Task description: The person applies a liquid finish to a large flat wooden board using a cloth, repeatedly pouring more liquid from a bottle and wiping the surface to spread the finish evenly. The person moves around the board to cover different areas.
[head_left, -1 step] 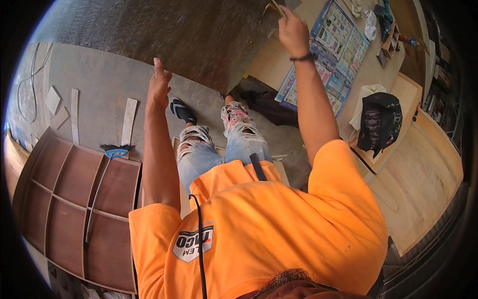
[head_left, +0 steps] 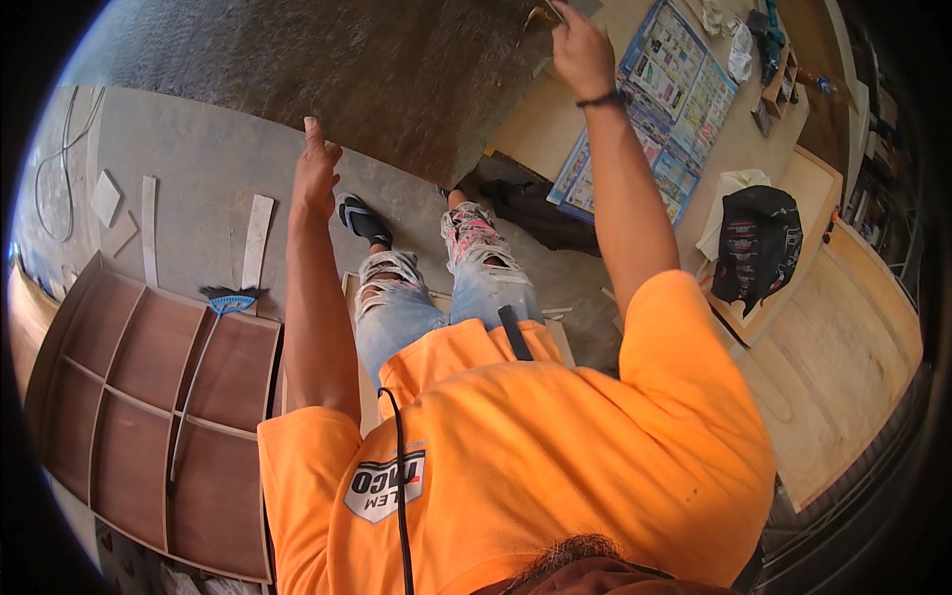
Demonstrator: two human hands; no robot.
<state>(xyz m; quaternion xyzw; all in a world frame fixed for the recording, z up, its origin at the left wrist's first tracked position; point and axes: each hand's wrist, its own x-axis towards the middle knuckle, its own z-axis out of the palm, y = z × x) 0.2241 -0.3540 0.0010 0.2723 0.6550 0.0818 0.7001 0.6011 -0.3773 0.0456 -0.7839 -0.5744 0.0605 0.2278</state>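
Observation:
A large dark brown panel with a wet-looking, streaked surface fills the far side. At its near edge is my left hand, thumb on top and fingers curled below, gripping the panel. Farther off, by the panel's right end, my right hand is closed around a thin, flat, tan piece; most of it is hidden by the fingers, so its kind is unclear. Beneath my right forearm lies a printed colourful sheet on a pale work surface.
A framed brown panel with dividers lies at the left, with a blue-headed broom across it. Pale offcut strips are on the floor. A black bag rests at the right, near a pale wooden panel.
My right hand has shifted slightly away from me with the thin tan piece. My left hand stays on the panel's near edge.

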